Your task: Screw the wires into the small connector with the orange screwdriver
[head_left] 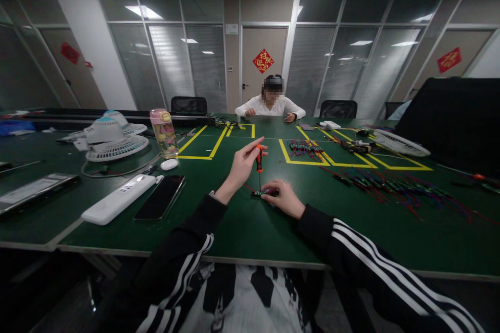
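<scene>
My left hand pinches the orange handle of a small screwdriver held upright, its thin shaft pointing down onto a small dark circuit part on the green table. My right hand lies on the table just right of the part, its fingers closed on the part's edge, holding it in place. Both arms wear black sleeves with white stripes.
A dark phone, a white power strip, a white mouse, a pink-capped bottle and white fans lie left. Coloured wire bundles spread right. Another person sits across the table.
</scene>
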### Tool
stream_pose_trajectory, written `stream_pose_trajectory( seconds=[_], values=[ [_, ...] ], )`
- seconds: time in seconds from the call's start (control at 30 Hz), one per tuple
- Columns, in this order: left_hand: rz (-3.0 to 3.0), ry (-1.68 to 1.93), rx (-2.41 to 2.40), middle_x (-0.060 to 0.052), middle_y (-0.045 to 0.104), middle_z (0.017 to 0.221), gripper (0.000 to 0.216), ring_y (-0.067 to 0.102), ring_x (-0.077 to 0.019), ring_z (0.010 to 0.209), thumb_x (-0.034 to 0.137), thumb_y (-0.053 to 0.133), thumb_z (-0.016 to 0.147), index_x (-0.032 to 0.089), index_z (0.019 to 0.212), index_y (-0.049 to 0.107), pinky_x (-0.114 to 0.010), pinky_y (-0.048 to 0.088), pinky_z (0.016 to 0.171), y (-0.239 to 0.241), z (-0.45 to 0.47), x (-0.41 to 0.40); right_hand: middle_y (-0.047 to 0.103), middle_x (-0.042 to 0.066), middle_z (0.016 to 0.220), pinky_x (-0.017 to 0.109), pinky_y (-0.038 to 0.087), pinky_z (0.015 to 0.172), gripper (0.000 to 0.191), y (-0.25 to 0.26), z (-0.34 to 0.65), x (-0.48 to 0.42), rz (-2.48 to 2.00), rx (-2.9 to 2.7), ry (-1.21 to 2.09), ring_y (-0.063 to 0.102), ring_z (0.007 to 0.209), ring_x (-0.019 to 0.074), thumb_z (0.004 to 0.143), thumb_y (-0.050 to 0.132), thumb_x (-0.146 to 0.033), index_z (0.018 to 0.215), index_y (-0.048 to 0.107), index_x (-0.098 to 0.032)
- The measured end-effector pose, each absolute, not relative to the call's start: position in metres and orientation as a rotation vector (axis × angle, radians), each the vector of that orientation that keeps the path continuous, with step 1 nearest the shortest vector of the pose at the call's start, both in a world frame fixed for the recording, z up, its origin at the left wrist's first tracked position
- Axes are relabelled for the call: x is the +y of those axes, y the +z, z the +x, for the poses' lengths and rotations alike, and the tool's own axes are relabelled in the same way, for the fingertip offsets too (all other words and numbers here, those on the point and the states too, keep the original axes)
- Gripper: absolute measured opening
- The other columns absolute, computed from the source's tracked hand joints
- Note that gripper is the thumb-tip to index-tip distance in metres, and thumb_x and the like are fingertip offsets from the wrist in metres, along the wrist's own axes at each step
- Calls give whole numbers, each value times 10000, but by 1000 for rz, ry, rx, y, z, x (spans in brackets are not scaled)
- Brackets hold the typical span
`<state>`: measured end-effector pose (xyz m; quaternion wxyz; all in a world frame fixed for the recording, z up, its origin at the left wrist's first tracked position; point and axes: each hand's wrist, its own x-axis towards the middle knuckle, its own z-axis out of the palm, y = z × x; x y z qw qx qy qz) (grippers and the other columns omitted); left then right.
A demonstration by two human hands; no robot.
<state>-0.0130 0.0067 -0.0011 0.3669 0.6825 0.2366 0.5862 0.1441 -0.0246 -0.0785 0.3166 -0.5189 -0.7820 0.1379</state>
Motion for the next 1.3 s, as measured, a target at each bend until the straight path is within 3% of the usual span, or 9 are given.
stream_pose_trajectory(
  seconds=[0.17, 0.27, 0.37, 0.5, 0.7, 0.83, 1.0, 1.17, 1.3],
  values=[
    [1817, 1674, 736, -62, 605, 1030, 260, 590, -151, 905, 301, 595, 784, 187, 1009, 656, -263, 470, 798, -4, -14, 10, 596, 21, 749, 266, 398, 676, 162, -78, 144, -25, -1368, -2056, 358, 538, 725, 157, 725, 663, -284, 863, 710, -213],
    [1785, 1585, 635, -78, 595, 1118, 293, 588, -165, 972, 294, 504, 846, 199, 1097, 623, -294, 461, 847, -3, -14, 9, 596, 22, 751, 268, 399, 682, 162, -77, 144, -25, -1370, -2059, 361, 540, 731, 159, 727, 660, -284, 863, 710, -214],
    [1689, 1479, 559, -74, 642, 1021, 352, 622, -156, 866, 297, 507, 846, 181, 1171, 573, -311, 477, 814, -4, -13, 9, 597, 22, 755, 271, 399, 684, 163, -76, 143, -26, -1388, -2058, 366, 540, 733, 160, 726, 660, -282, 866, 709, -215],
    [1790, 1634, 692, -63, 625, 1027, 295, 595, -153, 893, 299, 600, 784, 194, 1057, 644, -274, 473, 798, -5, -13, 9, 597, 23, 751, 267, 397, 676, 167, -75, 143, -26, -1390, -2060, 365, 537, 724, 158, 728, 662, -279, 872, 710, -210],
    [1723, 1472, 565, -77, 631, 1086, 359, 631, -159, 901, 280, 485, 858, 205, 1202, 553, -297, 480, 821, -3, -12, 9, 602, 23, 748, 261, 393, 662, 155, -76, 144, -26, -1365, -2072, 354, 538, 717, 154, 736, 654, -283, 859, 708, -205],
    [1731, 1553, 646, -57, 649, 971, 355, 629, -142, 829, 275, 581, 797, 177, 1139, 595, -268, 486, 777, -4, -13, 9, 601, 25, 754, 267, 399, 677, 164, -77, 144, -26, -1369, -2065, 348, 541, 725, 157, 731, 658, -290, 864, 709, -209],
    [1735, 1559, 630, -67, 616, 1111, 328, 605, -143, 948, 266, 502, 848, 183, 1153, 588, -279, 459, 865, -3, -14, 8, 598, 24, 754, 265, 404, 675, 166, -77, 144, -26, -1358, -2059, 356, 541, 723, 156, 736, 652, -292, 867, 710, -209],
    [1697, 1538, 633, -74, 655, 995, 339, 632, -150, 867, 261, 548, 818, 147, 1134, 590, -293, 485, 825, -2, -14, 7, 605, 27, 752, 263, 405, 668, 171, -77, 143, -26, -1359, -2047, 363, 545, 719, 155, 737, 652, -300, 861, 713, -200],
    [1765, 1586, 644, -80, 638, 1050, 324, 621, -164, 930, 251, 567, 806, 166, 1118, 602, -287, 477, 845, -3, -14, 6, 612, 31, 751, 262, 408, 667, 169, -78, 143, -25, -1347, -2037, 371, 552, 722, 157, 735, 657, -294, 858, 716, -196]
  ],
)
